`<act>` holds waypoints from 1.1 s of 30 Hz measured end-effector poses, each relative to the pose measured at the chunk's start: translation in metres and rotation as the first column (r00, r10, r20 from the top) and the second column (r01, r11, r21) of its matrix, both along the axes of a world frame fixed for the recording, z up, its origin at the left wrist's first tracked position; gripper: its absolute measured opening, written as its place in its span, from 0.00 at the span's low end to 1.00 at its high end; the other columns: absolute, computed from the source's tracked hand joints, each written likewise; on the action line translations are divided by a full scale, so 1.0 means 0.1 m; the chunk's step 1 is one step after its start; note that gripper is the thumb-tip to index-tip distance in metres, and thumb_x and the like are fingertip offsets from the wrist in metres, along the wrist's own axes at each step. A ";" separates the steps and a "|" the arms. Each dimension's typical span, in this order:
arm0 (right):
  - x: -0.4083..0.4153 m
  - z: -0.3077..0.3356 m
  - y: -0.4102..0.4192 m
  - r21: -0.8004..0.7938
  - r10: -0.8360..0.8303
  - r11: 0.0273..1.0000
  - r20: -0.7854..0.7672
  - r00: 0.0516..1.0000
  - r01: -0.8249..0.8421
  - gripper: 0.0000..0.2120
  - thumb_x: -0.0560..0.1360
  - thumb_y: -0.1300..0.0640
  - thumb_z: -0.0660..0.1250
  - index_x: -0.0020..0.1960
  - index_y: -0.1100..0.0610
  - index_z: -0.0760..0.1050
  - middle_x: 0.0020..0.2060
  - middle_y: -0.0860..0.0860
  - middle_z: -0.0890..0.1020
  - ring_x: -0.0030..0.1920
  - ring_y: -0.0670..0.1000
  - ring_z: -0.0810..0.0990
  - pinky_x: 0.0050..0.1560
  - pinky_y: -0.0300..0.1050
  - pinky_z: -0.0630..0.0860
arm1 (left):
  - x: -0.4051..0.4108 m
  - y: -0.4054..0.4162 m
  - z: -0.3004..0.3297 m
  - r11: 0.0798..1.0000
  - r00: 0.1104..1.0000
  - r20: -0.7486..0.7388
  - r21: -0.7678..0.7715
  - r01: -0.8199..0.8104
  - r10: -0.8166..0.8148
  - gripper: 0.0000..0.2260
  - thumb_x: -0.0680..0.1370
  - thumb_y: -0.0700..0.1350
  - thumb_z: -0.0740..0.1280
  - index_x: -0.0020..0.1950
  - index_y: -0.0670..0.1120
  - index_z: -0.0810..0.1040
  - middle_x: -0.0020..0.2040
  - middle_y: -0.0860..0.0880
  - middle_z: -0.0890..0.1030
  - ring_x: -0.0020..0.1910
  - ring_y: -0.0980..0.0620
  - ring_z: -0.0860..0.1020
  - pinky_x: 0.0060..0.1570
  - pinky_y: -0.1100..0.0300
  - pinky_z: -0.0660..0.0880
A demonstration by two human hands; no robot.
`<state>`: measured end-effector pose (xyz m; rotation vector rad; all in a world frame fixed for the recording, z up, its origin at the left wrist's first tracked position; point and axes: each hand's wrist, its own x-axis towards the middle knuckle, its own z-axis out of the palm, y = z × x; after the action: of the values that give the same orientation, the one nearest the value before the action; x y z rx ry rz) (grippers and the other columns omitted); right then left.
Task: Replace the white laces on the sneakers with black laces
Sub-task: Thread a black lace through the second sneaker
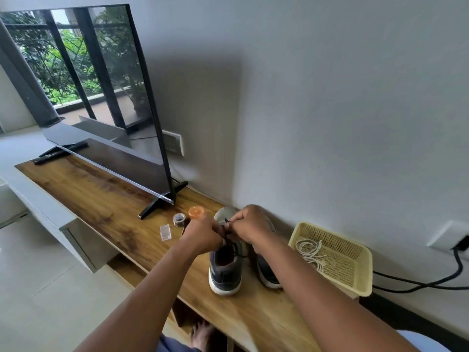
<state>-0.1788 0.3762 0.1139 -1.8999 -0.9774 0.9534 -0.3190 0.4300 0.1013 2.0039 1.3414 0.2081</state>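
Both hands, left [203,233] and right [250,226], pinch the black lace [234,246] over the left sneaker [225,265], mid-frame, threading eyelets.

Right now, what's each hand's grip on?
Left hand: fingers pinch the black lace over the left sneaker.
Right hand: pinches the same lace's tip.
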 end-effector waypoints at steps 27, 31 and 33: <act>0.14 -0.57 0.03 -0.341 0.382 0.917 0.597 0.706 -0.207 0.04 0.75 0.63 0.66 0.46 0.56 0.74 0.40 0.53 0.79 0.49 0.59 0.85 0.42 0.47 0.76 | -0.08 0.11 -0.24 0.984 0.984 -0.075 -0.071 -0.166 0.160 0.05 0.75 0.40 0.76 0.40 0.42 0.84 0.31 0.48 0.85 0.30 0.54 0.85 0.33 0.61 0.82; 0.11 -0.42 0.02 -0.307 0.329 0.936 0.605 0.725 -0.169 0.03 0.75 0.56 0.67 0.46 0.56 0.76 0.44 0.54 0.83 0.48 0.59 0.84 0.43 0.47 0.78 | -0.05 0.08 -0.24 0.987 0.988 -0.100 -0.105 -0.125 0.114 0.06 0.77 0.42 0.74 0.43 0.41 0.84 0.31 0.47 0.85 0.29 0.55 0.85 0.33 0.62 0.82; 0.03 -0.34 0.09 -0.301 0.264 0.944 0.449 0.853 -0.134 0.08 0.75 0.55 0.69 0.49 0.59 0.81 0.42 0.55 0.86 0.44 0.58 0.86 0.43 0.49 0.81 | -0.02 0.07 -0.24 0.987 0.988 -0.107 -0.097 -0.126 0.115 0.05 0.75 0.40 0.71 0.42 0.40 0.84 0.29 0.47 0.85 0.28 0.54 0.84 0.33 0.60 0.83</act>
<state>-0.1759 0.3850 0.0800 -2.3629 -1.4256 0.7570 -0.3211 0.4374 0.0778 1.8708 1.5086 0.0910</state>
